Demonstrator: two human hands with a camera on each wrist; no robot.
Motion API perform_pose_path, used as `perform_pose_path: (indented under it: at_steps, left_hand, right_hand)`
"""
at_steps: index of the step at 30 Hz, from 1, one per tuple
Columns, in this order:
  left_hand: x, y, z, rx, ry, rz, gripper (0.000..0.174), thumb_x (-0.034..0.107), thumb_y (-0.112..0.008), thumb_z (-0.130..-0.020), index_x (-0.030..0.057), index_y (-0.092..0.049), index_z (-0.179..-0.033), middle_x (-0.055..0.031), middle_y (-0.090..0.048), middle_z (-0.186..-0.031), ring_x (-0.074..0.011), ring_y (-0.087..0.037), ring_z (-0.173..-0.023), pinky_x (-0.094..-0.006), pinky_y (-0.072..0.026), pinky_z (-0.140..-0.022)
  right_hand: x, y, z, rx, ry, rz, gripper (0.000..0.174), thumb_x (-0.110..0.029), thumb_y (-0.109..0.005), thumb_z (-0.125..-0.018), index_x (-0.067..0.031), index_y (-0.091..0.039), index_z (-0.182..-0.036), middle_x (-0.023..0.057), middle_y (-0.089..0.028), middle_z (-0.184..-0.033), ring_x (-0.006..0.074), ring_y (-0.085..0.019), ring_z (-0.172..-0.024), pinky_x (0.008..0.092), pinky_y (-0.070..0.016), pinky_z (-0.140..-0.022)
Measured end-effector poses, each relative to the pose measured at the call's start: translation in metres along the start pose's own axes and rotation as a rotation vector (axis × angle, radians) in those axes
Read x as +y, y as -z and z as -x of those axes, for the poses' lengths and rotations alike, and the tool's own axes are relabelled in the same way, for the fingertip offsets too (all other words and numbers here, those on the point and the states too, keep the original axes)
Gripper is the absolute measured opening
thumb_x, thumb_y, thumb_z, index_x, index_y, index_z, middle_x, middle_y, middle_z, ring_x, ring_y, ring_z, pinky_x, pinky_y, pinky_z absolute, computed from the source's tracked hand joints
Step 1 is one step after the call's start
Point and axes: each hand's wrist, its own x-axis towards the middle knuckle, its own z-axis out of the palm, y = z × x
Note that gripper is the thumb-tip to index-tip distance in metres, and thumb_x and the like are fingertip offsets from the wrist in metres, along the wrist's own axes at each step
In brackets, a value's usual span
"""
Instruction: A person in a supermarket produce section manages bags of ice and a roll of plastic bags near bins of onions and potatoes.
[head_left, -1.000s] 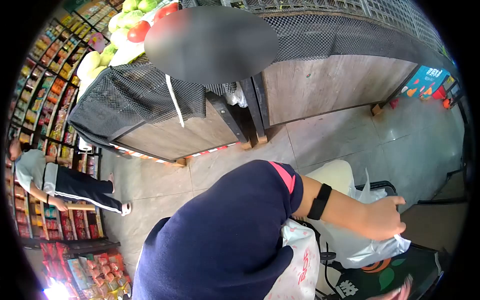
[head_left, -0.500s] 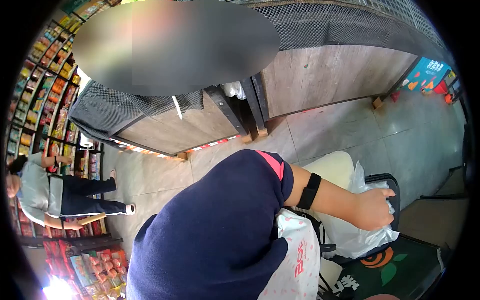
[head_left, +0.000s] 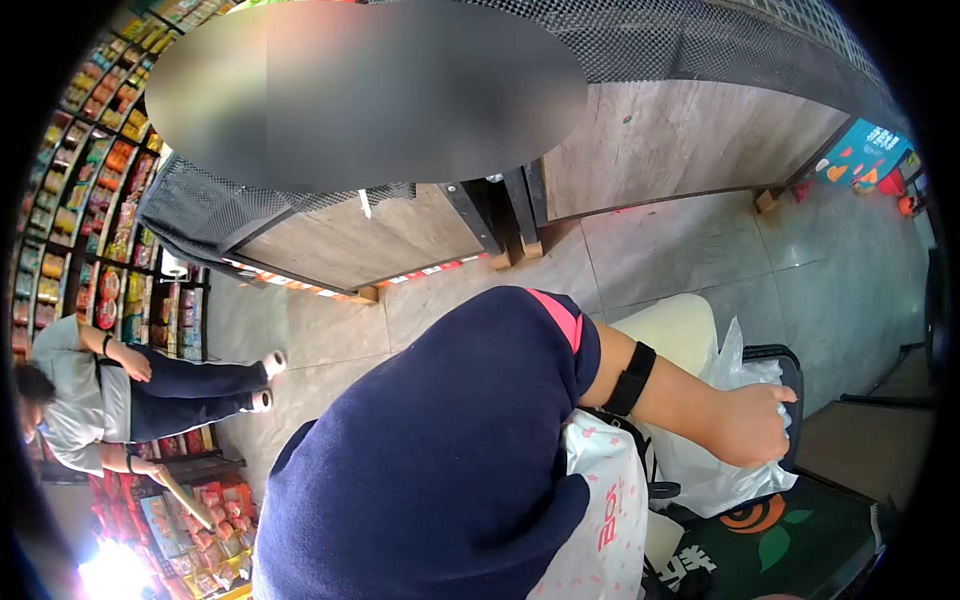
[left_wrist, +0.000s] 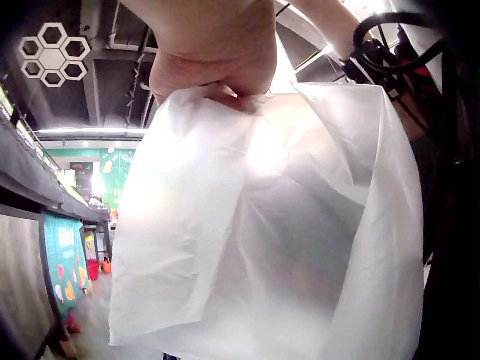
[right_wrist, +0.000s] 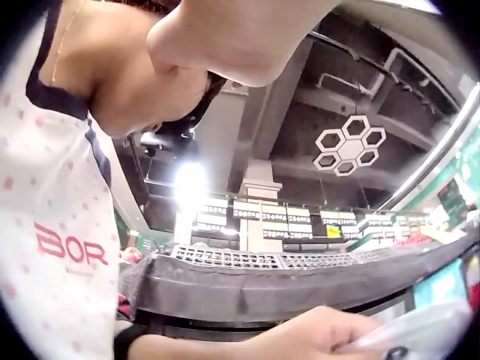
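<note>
My left hand point(head_left: 755, 425) grips the top of a white translucent plastic bag point(head_left: 705, 480). The bag hangs beside a dark-rimmed basket point(head_left: 790, 375), partly overlapping it. From the left wrist, the fingers of the left hand point(left_wrist: 217, 64) bunch the bag's upper edge point(left_wrist: 259, 195); its contents are hidden by the cloudy plastic. In the right wrist view, part of my right hand point(right_wrist: 244, 37) comes in at the top, near my chin, its fingers out of view. Below it the left hand point(right_wrist: 307, 334) holds the bag point(right_wrist: 412, 334).
Wood-panelled display stands point(head_left: 690, 145) draped in black mesh line one side. Beside the bag is a dark green panel point(head_left: 780, 565) with an orange and leaf print. Near stocked shelves point(head_left: 100, 200), another person point(head_left: 95, 400) holds a pale stick-like thing point(head_left: 185, 497). Grey tiled floor point(head_left: 660, 240) lies between.
My left hand, gripping the bag, has come slightly closer to the basket rim. My right hand's fingers have dropped out of the head view. The other person has turned and moved the stick-like thing.
</note>
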Motion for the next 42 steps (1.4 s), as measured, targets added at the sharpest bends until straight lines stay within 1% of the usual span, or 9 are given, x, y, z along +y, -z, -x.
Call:
perform_pose_path:
  at_steps: [7, 10, 13, 17, 23, 25, 31, 37, 42]
  left_hand:
    - [0.001, 0.002, 0.002, -0.037, 0.009, -0.017, 0.007, 0.014, -0.053, -0.066, 0.0068, -0.055, -0.066, -0.0030, -0.053, -0.048, -0.0225, -0.055, -0.045, -0.0430, -0.0251, -0.099]
    - [0.003, 0.005, 0.002, -0.018, 0.035, -0.002, 0.009, 0.015, -0.054, -0.066, 0.0067, -0.057, -0.069, -0.0027, -0.055, -0.050, -0.0228, -0.056, -0.047, -0.0440, -0.0260, -0.098]
    - [0.003, 0.009, 0.001, -0.044, 0.041, 0.030, 0.011, 0.016, -0.054, -0.067, 0.0063, -0.058, -0.071, -0.0024, -0.056, -0.052, -0.0226, -0.058, -0.051, -0.0443, -0.0263, -0.098]
    - [0.003, 0.005, -0.002, -0.051, 0.059, 0.020, 0.011, 0.017, -0.054, -0.067, 0.0061, -0.058, -0.069, -0.0025, -0.056, -0.052, -0.0226, -0.057, -0.050, -0.0443, -0.0266, -0.097]
    - [0.006, 0.003, -0.004, -0.012, 0.049, 0.070, 0.011, 0.018, -0.054, -0.066, 0.0074, -0.056, -0.063, -0.0048, -0.056, -0.051, -0.0225, -0.057, -0.049, -0.0426, -0.0295, -0.095]
    - [0.007, 0.006, -0.007, -0.018, 0.043, 0.133, 0.013, 0.019, -0.054, -0.065, 0.0071, -0.055, -0.062, -0.0072, -0.056, -0.050, -0.0250, -0.057, -0.049, -0.0408, -0.0413, -0.079]
    - [0.009, 0.009, -0.010, -0.041, 0.066, 0.170, 0.018, 0.023, -0.053, -0.066, 0.0049, -0.055, -0.063, -0.0102, -0.056, -0.050, -0.0290, -0.058, -0.049, -0.0383, -0.0431, -0.045]
    - [0.006, 0.010, -0.011, -0.054, 0.077, 0.169, 0.016, 0.022, -0.052, -0.067, 0.0078, -0.056, -0.063, -0.0101, -0.057, -0.053, -0.0296, -0.059, -0.053, -0.0400, -0.0435, -0.044]
    - [-0.003, 0.041, -0.020, -0.213, 0.069, 0.190, 0.008, 0.021, -0.054, -0.070, 0.0126, -0.053, -0.070, -0.0082, -0.054, -0.054, -0.0288, -0.056, -0.051, -0.0410, -0.0417, -0.044]
  right_hand:
    - [0.008, 0.006, -0.021, -0.164, 0.074, -0.364, 0.085, -0.062, -0.050, -0.074, -0.0211, -0.012, -0.137, 0.0071, -0.004, -0.144, 0.0292, -0.016, -0.129, 0.0561, -0.0108, -0.099]
    - [0.000, -0.018, -0.028, 0.123, -0.514, -0.262, 0.026, -0.021, -0.057, -0.081, 0.0028, -0.057, -0.091, 0.0178, -0.053, -0.103, 0.0287, -0.053, -0.094, 0.0439, -0.0393, -0.086]
    - [0.009, -0.032, 0.014, -0.032, -1.074, -0.365, 0.047, -0.021, -0.059, -0.081, 0.0029, -0.041, -0.117, 0.0188, -0.049, -0.113, 0.0305, -0.048, -0.104, 0.0420, -0.0347, -0.093]
    - [-0.001, -0.055, 0.083, -0.089, -1.492, -0.666, 0.061, 0.000, -0.051, -0.079, -0.0032, -0.024, -0.133, 0.0055, -0.044, -0.096, 0.0109, -0.042, -0.080, 0.0236, -0.0381, -0.075]
    - [-0.011, -0.057, 0.120, -0.251, -1.614, -0.718, 0.015, -0.005, -0.051, -0.082, 0.0004, -0.050, -0.096, -0.0021, -0.041, -0.070, 0.0063, -0.036, -0.066, 0.0189, -0.0297, -0.058]
    - [-0.016, -0.059, 0.111, 0.002, -1.715, -0.765, 0.008, -0.007, -0.049, -0.084, -0.0007, -0.048, -0.079, -0.0022, -0.041, -0.068, 0.0058, -0.034, -0.064, 0.0190, -0.0267, -0.057]
    - [-0.014, -0.060, 0.117, 0.070, -1.743, -0.827, 0.008, -0.007, -0.047, -0.086, -0.0003, -0.048, -0.081, -0.0020, -0.040, -0.068, 0.0056, -0.033, -0.063, 0.0199, -0.0264, -0.057]
    - [-0.016, -0.057, 0.127, -0.001, -1.663, -0.803, 0.009, -0.010, -0.047, -0.087, -0.0014, -0.049, -0.085, -0.0025, -0.043, -0.068, 0.0051, -0.040, -0.061, 0.0183, -0.0384, -0.057]
    - [-0.029, 0.012, 0.104, -0.035, -1.761, -0.661, 0.011, -0.004, -0.047, -0.084, 0.0007, -0.054, -0.091, -0.0001, -0.048, -0.072, 0.0083, -0.043, -0.067, 0.0199, -0.0347, -0.063]
